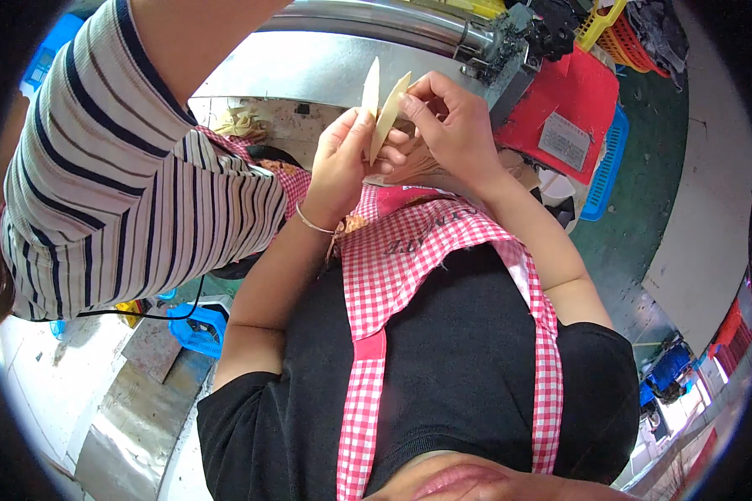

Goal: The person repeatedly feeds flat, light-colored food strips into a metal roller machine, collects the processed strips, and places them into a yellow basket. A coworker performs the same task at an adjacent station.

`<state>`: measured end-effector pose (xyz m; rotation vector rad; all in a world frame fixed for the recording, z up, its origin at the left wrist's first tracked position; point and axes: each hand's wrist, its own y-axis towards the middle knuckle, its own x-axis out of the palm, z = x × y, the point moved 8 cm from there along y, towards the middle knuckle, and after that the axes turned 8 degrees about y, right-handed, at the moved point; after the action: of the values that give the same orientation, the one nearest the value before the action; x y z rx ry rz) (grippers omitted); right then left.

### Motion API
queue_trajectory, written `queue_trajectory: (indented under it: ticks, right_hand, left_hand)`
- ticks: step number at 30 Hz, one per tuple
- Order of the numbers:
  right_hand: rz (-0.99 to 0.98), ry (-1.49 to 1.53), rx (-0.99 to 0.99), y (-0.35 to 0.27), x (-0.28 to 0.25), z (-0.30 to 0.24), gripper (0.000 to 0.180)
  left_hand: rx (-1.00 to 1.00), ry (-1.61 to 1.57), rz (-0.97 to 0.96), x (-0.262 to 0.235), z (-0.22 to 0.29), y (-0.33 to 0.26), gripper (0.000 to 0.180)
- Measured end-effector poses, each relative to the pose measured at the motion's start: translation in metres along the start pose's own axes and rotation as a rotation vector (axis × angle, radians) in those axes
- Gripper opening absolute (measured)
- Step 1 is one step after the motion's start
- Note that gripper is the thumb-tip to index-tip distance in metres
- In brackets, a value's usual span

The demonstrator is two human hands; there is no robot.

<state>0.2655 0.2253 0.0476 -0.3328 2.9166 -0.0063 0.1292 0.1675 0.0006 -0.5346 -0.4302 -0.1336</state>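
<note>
Fingers (366, 125) of the left hand (342, 163) are curled closed around the lower ends of two thin, pale, leaf-shaped strips (382, 104), with the thumb pressing them against the forefinger. This pinch at the base leaves the pointed upper ends free, which is probably why the strips fan apart above the fingers into a narrow V. The right hand (451, 125) is also closed: its thumb and forefinger tips nip the edge of the strip nearer to them, just beside the left thumb, and the remaining fingers are folded loosely behind. Holding one strip from each side in this way appears to allow the two pieces to be separated or aligned while both stay upright; which of the two cannot be determined.

Both hands are raised clear of the surface beyond them, so the strips are supported by the fingers alone. Below and behind the right fingers lies a stack of similar pale strips (418, 163), partly hidden by the hands. A thin bracelet (313, 223) circles the left wrist. A red-and-white checked apron (409, 250) over a black shirt (459, 359) lies below the wrists.

To the left of the left fingers, a second person's striped sleeve (117, 167) fills the view, apart from both hands. Beyond the fingertips runs a grey metal cylinder (376, 21), with a red tray (564, 104) to the right of the right fingers.
</note>
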Motion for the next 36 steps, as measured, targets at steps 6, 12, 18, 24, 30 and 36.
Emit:
queue_trajectory:
  ticks: [6,12,18,24,30,36]
  right_hand:
    - [0.043,-0.405,-0.280,0.045,-0.002,-0.026,0.012]
    - [-0.260,-0.694,-0.156,0.167,0.014,0.005,0.030]
    - [-0.452,-0.583,0.079,0.201,-0.001,0.036,0.030]
    - [-0.151,-0.716,-0.607,0.065,0.023,-0.064,0.013]
    - [-0.203,-0.639,-0.595,-0.018,0.052,-0.050,0.006]
    - [-0.230,-0.606,-0.561,-0.002,0.051,-0.050,0.017]
  left_hand:
    - [-0.008,0.362,0.050,-0.003,0.020,0.023,0.029]
    - [-0.166,0.088,0.084,-0.017,0.035,0.069,0.030]
    - [-0.166,0.208,-0.112,-0.004,0.037,0.106,0.029]
    - [-0.071,-0.191,-0.047,-0.005,0.055,0.078,0.035]
    - [-0.242,-0.070,0.119,-0.019,-0.004,0.028,0.023]
    - [-0.177,-0.004,0.024,-0.024,0.014,0.057,0.018]
